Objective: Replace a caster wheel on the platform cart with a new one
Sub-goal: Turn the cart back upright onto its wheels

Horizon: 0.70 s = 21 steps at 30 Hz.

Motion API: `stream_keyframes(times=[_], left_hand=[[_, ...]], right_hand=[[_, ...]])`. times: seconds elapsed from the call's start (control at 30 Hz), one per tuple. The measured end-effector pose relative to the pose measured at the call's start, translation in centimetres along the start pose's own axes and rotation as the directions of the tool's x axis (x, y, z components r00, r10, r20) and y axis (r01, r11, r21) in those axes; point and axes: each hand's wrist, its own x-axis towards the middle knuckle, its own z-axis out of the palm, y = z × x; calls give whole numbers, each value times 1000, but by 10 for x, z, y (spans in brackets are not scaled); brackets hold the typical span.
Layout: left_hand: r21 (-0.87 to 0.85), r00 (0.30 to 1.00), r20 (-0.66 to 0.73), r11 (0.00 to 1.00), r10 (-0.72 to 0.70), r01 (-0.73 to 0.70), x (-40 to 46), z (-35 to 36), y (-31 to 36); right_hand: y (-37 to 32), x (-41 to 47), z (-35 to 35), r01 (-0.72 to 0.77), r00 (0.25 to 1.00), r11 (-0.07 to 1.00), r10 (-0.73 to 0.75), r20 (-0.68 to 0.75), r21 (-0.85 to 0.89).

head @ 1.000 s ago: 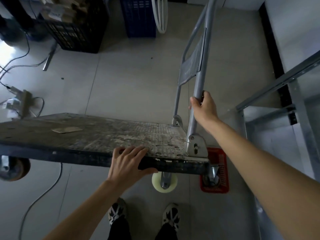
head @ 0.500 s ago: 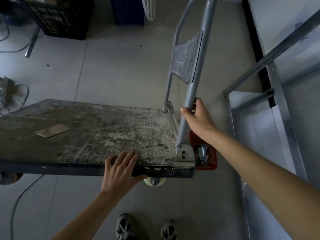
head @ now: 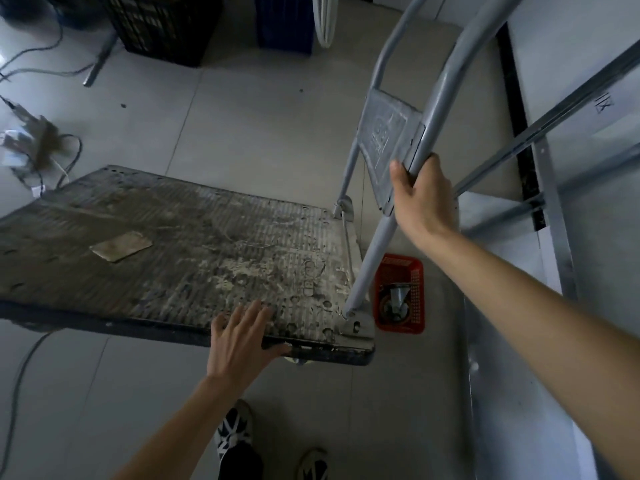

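The right hand [head: 420, 194] is wrapped tight around the gray handle bar [head: 429, 119] of the cart [head: 180, 244]. The left hand [head: 239, 337] lies on the near edge of the cart's dirty flat top, fingers straight and spread, thumb down on the front edge. A small tan card [head: 121, 245] lies on the top, well away from that hand. Just past the cart's corner, a red basket [head: 398, 292] sits on the floor with a wheel [head: 393, 299] inside it. A bit of a pale wheel [head: 298, 360] peeks out under the cart edge near the left thumb. Two shoes [head: 235, 427] stand below. Black crates [head: 162, 26] and cables [head: 41, 71] lie far off.
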Motion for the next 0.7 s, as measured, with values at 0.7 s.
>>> stream_keyframes(times=[0.7], left_hand=[[44,914,406,998,16,-37,-104,99,-27]], right_hand=[[80,-201,33,165,979,986,-163,-123,7]])
